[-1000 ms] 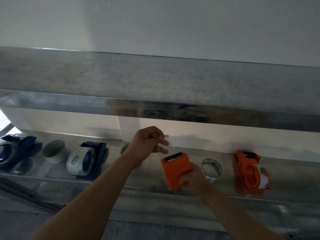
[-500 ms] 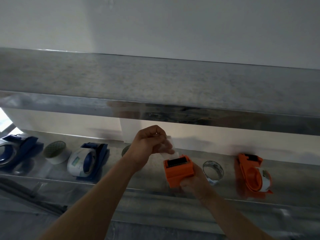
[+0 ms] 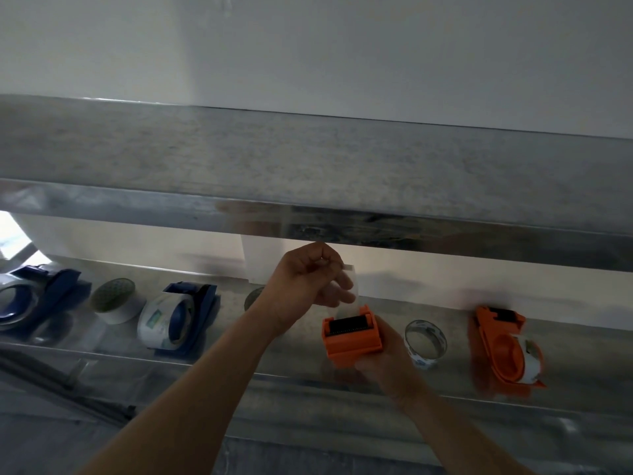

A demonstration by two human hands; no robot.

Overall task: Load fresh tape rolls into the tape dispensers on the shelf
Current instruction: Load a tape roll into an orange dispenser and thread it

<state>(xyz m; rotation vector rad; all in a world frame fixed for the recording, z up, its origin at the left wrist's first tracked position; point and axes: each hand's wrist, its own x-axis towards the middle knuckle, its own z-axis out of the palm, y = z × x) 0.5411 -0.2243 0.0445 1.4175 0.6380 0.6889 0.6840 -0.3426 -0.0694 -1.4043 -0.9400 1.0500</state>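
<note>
Carefully, mid-frame, our right hand (image 3: 390, 366) gripped the orange dispenser (image 3: 351, 342) so our left hand (image 3: 305, 286), pinching the clear tape end (image 3: 354, 291), could draw it over the cutter (image 3: 349, 324).

Orange plastic tape dispenser (image 3: 352, 337) held just above steel shelf (image 3: 455, 378), cutter end up, clear tape strip (image 3: 353, 289) drawn upward from it. Loose clear tape roll (image 3: 425, 342) lies flat just right. Second orange dispenser (image 3: 503, 351) on its side, loaded. Two blue dispensers (image 3: 181, 320) (image 3: 34, 296) at left, loaded, white tape roll (image 3: 116, 299) between.

Dim, soft frame; daylight glare at left edge.
</note>
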